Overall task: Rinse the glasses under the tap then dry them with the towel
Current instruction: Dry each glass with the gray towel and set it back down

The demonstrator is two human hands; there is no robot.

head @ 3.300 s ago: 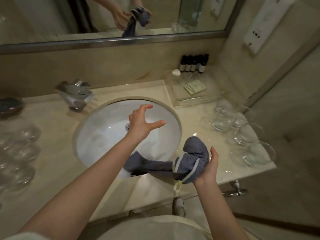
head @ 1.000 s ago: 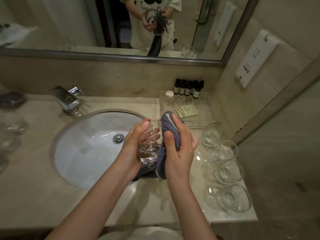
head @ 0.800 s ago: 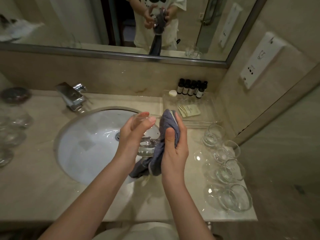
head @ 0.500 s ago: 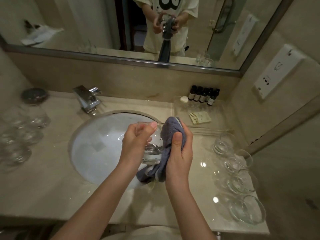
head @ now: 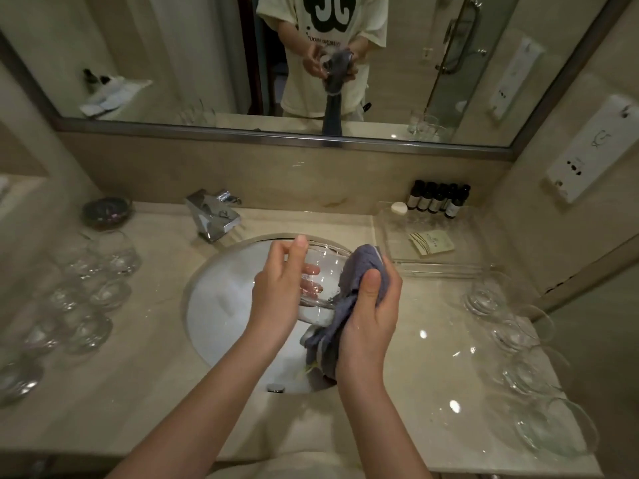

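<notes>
In the head view, a clear glass [head: 320, 281] is held above the sink [head: 221, 305] by the left hand [head: 280, 292], whose fingers are curled around its side. The grey towel [head: 359, 271] is gripped by the right hand [head: 370, 312] and pressed against the glass's right side. More glasses [head: 525, 344] are seen right of the sink, others [head: 86, 288] left of it, the tap [head: 212, 216] behind it.

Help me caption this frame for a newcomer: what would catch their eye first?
First, the two hands over the sink: the left hand holds a clear glass while the right hand presses a grey-blue towel against its side. Next, the clusters of glasses on the counter, one at the left and one at the right. Above, the mirror reflects the same grip.
</notes>
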